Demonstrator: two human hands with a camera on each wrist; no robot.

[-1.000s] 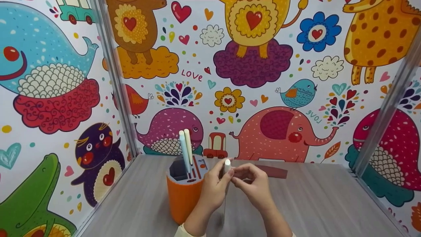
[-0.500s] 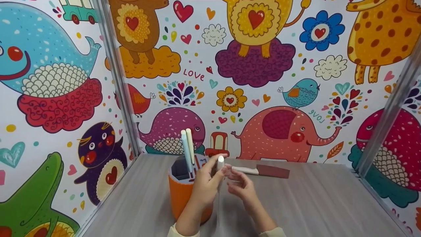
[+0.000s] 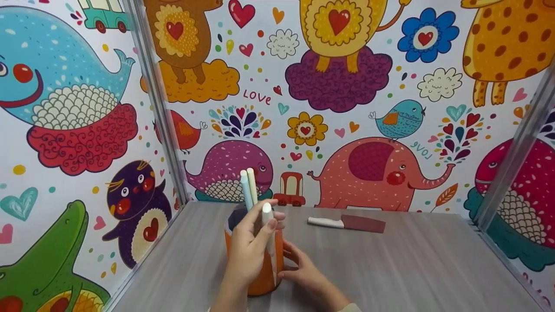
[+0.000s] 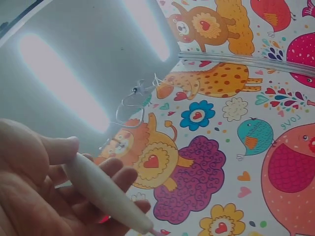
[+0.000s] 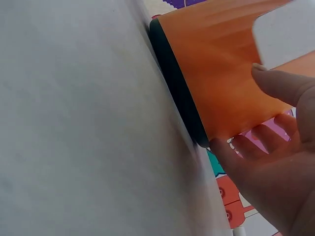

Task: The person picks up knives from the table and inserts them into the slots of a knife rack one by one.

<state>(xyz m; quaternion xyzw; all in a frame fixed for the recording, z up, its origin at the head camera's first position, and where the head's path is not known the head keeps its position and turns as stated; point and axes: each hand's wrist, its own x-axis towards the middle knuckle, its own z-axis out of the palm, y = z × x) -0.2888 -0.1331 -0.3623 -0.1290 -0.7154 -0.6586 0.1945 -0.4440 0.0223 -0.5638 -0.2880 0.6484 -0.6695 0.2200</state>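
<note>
My left hand (image 3: 248,249) grips a knife by its white handle (image 3: 266,215), butt end up and the narrow-looking blade (image 3: 273,268) hanging down in front of the orange knife holder (image 3: 259,284). In the left wrist view the handle (image 4: 106,194) lies across the fingers, the thumb on its end. The blade's pale, rounded-corner flat (image 5: 288,34) overlaps the orange wall in the right wrist view. My right hand (image 3: 305,271) cups the holder's right side low down with loosely spread fingers, the thumb (image 5: 278,83) close to the blade's corner. The left hand hides most of the holder's top.
Two sticks, one light blue (image 3: 246,190) and one cream (image 3: 252,184), rise from the holder. A cleaver (image 3: 363,223) with a brown blade and white handle lies on the wooden table (image 3: 390,268) at the back right. Cartoon-printed walls (image 3: 329,86) enclose the table.
My left hand has shifted left with the knife, from beside the holder to in front of it. My right hand has left the knife and come down-left to the holder's side, uncovering the cleaver.
</note>
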